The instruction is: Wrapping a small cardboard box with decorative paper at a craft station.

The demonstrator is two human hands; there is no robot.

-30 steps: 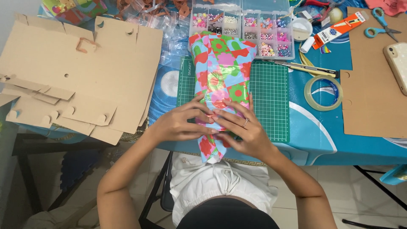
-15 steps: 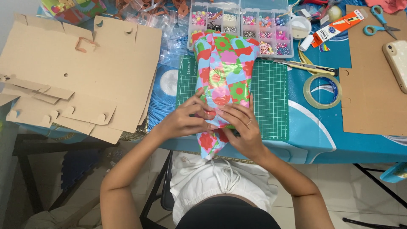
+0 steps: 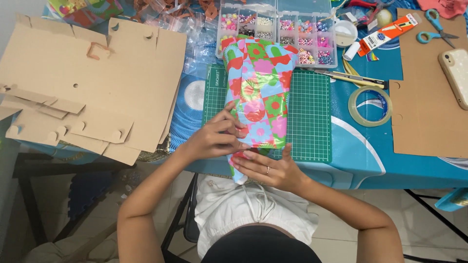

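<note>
A glossy parcel wrapped in bright flower-patterned paper (image 3: 259, 92) is lying on the green gridded cutting mat (image 3: 312, 122), its near end overhanging the table edge. The left hand (image 3: 213, 139) and right hand (image 3: 270, 168) are pinching that end, with bare mat lying to the right.

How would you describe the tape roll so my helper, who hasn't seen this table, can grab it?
Find the green cutting mat in the middle of the blue table. Just right of it, before the brown cardboard sheet, lies the tape roll. It is the only clear, flat ring there.
</note>
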